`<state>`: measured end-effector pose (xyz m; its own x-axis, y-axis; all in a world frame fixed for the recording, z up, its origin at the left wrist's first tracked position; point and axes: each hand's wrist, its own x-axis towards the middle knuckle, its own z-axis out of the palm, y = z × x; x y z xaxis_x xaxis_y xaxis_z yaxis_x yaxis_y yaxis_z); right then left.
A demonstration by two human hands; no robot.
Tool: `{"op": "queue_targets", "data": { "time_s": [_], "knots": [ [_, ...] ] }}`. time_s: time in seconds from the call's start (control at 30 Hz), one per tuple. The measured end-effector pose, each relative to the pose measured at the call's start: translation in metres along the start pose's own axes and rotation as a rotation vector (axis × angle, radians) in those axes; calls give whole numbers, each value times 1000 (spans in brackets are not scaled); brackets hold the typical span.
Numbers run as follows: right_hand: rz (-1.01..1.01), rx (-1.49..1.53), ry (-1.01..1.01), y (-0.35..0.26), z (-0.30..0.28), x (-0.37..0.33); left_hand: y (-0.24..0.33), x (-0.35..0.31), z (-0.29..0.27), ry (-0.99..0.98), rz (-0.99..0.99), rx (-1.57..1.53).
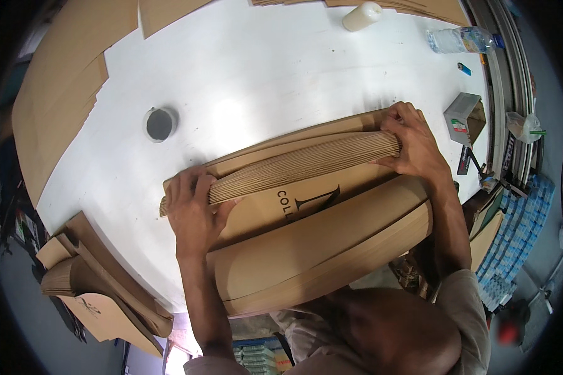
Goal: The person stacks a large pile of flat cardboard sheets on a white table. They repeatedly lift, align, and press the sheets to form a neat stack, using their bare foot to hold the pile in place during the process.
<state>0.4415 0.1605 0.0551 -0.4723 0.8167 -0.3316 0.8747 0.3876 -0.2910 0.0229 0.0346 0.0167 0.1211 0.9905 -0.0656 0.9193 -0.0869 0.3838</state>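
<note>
A thick stack of brown kraft card sheets [313, 155] lies bent across the near side of the white table, its many layered edges facing up. Dark printing shows on the sheet below those edges. The near part of the stack folds over toward my body in a broad curve. My left hand [195, 209] grips the stack's left end, thumb on the near face and fingers over the far side. At the right end my right hand [416, 140] is wrapped round the layered edges in the same way.
On the white table [244, 81] are a grey-centred roll of tape [161, 124], a whitish bottle [361, 17], a clear water bottle [460, 40], a blue lighter [463, 69] and a grey box [466, 119]. Brown sheets [75, 94] cover the far left; folded ones [100, 281] hang at the near left.
</note>
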Motion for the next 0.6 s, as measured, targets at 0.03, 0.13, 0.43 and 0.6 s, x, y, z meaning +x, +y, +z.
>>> {"op": "queue_targets", "data": {
  "time_s": [0.03,0.13,0.43,0.6],
  "knots": [
    [-52,-41,42,2,2,-1,-1,3,-3,29,54,27],
    [62,89,-116,6,2,1,0,3,-5,-46,12,-25],
    [17,46,-87,3,6,5,6,-4,-5,-158,-164,52],
    [137,71,-105,-6,-4,2,-1,-5,-4,-84,-178,82]
  ]
}}
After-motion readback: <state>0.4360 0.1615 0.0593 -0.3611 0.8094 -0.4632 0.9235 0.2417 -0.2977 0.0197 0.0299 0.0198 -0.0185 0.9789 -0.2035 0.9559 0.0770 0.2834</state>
